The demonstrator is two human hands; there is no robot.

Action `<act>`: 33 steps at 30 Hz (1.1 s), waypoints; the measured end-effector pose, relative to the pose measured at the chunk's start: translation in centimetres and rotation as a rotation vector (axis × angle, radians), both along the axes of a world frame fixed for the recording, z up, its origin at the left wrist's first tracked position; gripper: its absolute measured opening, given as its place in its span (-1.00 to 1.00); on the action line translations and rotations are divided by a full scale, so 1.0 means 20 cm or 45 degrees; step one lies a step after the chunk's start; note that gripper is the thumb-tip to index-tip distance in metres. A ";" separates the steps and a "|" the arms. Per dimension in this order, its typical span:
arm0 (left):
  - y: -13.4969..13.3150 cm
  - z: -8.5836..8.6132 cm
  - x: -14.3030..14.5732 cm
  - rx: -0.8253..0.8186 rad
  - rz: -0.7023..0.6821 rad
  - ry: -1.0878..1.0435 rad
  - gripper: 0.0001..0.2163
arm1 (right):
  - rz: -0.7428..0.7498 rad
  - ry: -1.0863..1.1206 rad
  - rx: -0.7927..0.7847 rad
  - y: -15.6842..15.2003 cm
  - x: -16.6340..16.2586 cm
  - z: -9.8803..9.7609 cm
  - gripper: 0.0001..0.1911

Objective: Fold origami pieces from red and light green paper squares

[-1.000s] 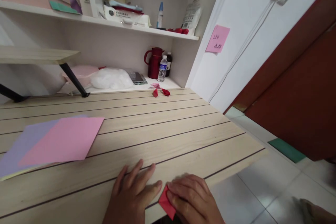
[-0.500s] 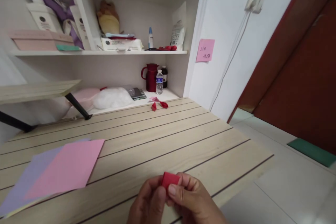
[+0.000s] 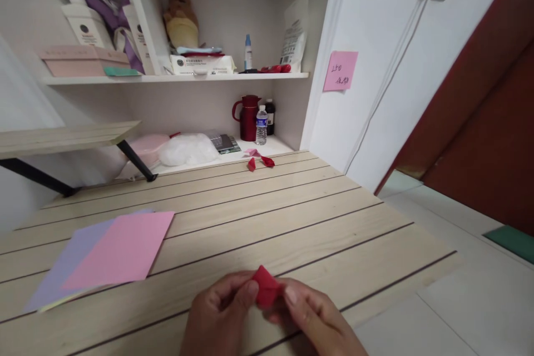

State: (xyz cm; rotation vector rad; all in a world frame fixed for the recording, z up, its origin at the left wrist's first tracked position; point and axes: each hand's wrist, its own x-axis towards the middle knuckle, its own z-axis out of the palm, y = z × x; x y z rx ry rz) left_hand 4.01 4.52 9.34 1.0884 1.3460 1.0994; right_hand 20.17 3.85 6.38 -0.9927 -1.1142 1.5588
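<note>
A red folded paper [image 3: 265,285] is held up between two hands, to the right of the stack of coloured sheets [image 3: 120,253].
The paper's left side is pinched between thumb and fingers of the left hand [image 3: 221,311], and its right corner is gripped by the thumb and fingertips of the right hand [image 3: 315,306] (some blur there; the exact layers caught cannot be told). Two small red pieces [image 3: 251,164] are seen beyond the stack and to its right. The step in hand is judged to be fine shaping of a fold: the left pinch is best kept firm and flat, the corner worked gently along its crease, edges matched before any pressing, and thin points spared hard pulling, lest they be torn.
</note>
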 end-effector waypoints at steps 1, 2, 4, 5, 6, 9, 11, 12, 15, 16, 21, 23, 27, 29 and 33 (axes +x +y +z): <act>0.02 0.01 -0.02 -0.029 -0.158 0.044 -0.77 | -0.022 -0.171 0.180 0.00 0.04 0.01 -0.57; 0.04 0.03 -0.03 -0.088 -0.317 0.116 -0.77 | -0.008 -0.315 0.328 0.00 0.08 0.02 -0.57; 0.09 0.04 -0.06 -0.237 -0.556 0.320 -0.78 | 0.072 -0.551 0.605 0.02 0.15 0.03 -0.63; 0.12 0.04 -0.07 -0.280 -0.603 0.387 -0.79 | 0.083 -0.647 0.768 0.03 0.18 0.04 -0.69; 0.15 0.04 -0.08 -0.299 -0.626 0.414 -0.81 | 0.069 -0.743 0.907 0.05 0.20 0.03 -0.75; 0.23 0.04 -0.09 -0.363 -0.787 0.416 -0.80 | 0.051 -0.948 1.187 0.10 0.23 0.02 -0.72; 0.27 0.03 -0.09 -0.398 -0.914 0.436 -0.81 | 0.138 -0.989 1.296 0.11 0.23 0.02 -0.68; 0.29 0.03 -0.09 -0.401 -0.968 0.461 -0.82 | 0.182 -0.993 1.344 0.11 0.23 0.01 -0.67; 0.32 0.03 -0.07 -0.359 -1.061 0.594 -0.86 | 0.203 -1.008 1.465 0.11 0.22 0.00 -0.65; 0.33 0.03 -0.07 -0.331 -1.073 0.645 -0.86 | 0.190 -1.021 1.489 0.11 0.22 0.00 -0.66; 0.31 0.02 -0.03 -0.164 -1.073 0.866 -0.91 | 0.127 -1.114 1.584 0.09 0.23 -0.07 -0.71; 0.28 0.02 -0.02 -0.086 -1.036 0.937 -0.92 | 0.133 -1.160 1.584 0.07 0.23 -0.10 -0.73; 0.22 0.05 -0.02 0.045 -0.967 1.050 -0.94 | 0.107 -1.192 1.568 0.05 0.22 -0.13 -0.71; 0.22 0.08 -0.03 0.095 -0.922 1.103 -0.95 | 0.116 -1.208 1.542 0.04 0.21 -0.11 -0.72; 0.17 0.05 -0.12 0.449 -0.393 1.539 -0.76 | 0.155 -1.248 1.498 0.04 0.19 -0.04 -0.77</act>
